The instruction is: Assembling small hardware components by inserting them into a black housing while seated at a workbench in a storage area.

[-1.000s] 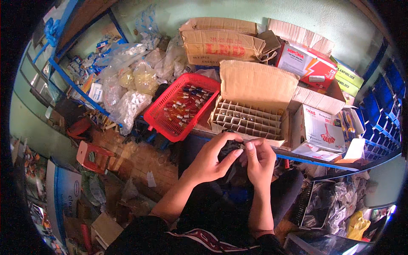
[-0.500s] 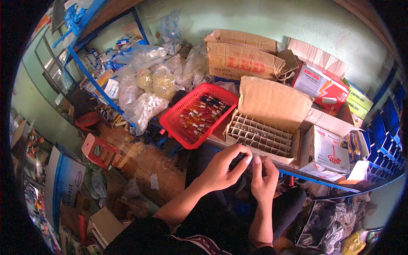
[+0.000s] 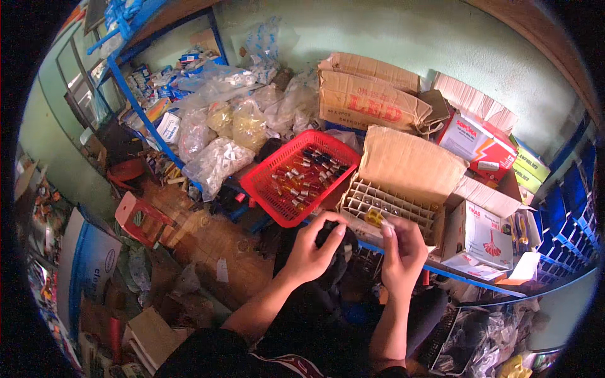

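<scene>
My right hand (image 3: 405,252) pinches a small yellow light bulb (image 3: 374,218) by its pale end, in front of the divided cardboard box (image 3: 435,217). Left of it, my left hand (image 3: 313,249) curls its thumb and fingers round a black, soft-looking thing (image 3: 335,244), which looks like cloth. The two hands are apart. Beyond my left hand sits a red plastic basket (image 3: 272,214) with several small amber bulbs with silvery bases and some dark pieces. The box's flap stands up, and a row of its cells holds bulb-like things.
Clear bags (image 3: 220,160) of small white and yellow parts crowd the shelf's left. Behind the divided box stands a larger carton (image 3: 359,101); at right are a white box (image 3: 479,236) and a red-and-white box (image 3: 466,142). A red plastic chair (image 3: 142,220) stands on the floor.
My hands have parted. The right has moved slightly right and up, and the yellow bulb now shows in its fingers. The left has shifted left, still round the black thing.
</scene>
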The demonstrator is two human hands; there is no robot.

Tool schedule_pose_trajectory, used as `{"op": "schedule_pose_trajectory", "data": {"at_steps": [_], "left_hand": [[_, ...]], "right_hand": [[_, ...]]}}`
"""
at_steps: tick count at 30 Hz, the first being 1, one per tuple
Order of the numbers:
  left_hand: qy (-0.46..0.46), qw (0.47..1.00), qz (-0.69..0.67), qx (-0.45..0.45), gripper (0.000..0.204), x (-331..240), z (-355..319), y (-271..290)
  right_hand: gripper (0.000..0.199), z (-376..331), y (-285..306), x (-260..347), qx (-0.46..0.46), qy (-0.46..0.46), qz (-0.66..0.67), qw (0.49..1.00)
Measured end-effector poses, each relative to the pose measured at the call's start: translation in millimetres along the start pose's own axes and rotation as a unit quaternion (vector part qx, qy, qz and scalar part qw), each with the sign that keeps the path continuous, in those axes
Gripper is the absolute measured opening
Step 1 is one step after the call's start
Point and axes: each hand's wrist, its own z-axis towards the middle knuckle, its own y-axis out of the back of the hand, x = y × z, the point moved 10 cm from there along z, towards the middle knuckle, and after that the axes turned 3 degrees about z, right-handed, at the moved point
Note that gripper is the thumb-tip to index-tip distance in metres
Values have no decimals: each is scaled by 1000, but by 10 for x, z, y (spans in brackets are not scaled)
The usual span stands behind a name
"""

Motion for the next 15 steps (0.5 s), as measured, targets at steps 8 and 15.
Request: {"op": "schedule_pose_trajectory", "data": {"at_steps": [8,15], "left_hand": [[27,999,-12,33,17,224,-154,15],[47,997,-11,60,15,297,-190,54]], "right_hand": [[16,887,-1527,-188,196,161,-255,933],[14,1028,-2174,-775,288,251,-459,802]]}}
